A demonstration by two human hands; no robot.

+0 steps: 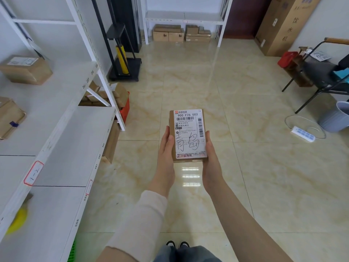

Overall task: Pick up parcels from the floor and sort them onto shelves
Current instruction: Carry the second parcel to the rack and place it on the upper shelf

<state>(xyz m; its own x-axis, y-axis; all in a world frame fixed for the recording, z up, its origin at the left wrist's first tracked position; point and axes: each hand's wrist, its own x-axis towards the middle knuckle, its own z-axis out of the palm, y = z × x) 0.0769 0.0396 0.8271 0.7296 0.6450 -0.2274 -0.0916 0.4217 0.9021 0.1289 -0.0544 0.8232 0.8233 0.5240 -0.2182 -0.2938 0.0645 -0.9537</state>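
I hold a small brown cardboard parcel [188, 135] in front of me above the floor, its white shipping label with barcodes and handwriting facing up. My left hand [166, 154] grips its left side and my right hand [212, 157] grips its right side. White metal shelves [62, 129] run along my left, with numbered edges and a red-bordered tag. Two brown parcels [26, 69] lie on the upper shelf board. Further parcels [113, 95] sit on a lower level beside a red crate [125, 108].
A far shelf [184, 17] holds stacked boxes [181, 33] beneath it. A black cart with a yellow roll [122, 59] stands left of centre. At right are a dark chair [321, 72], a tall carton [283, 25], a grey bucket [336, 118] and a white power strip [303, 133].
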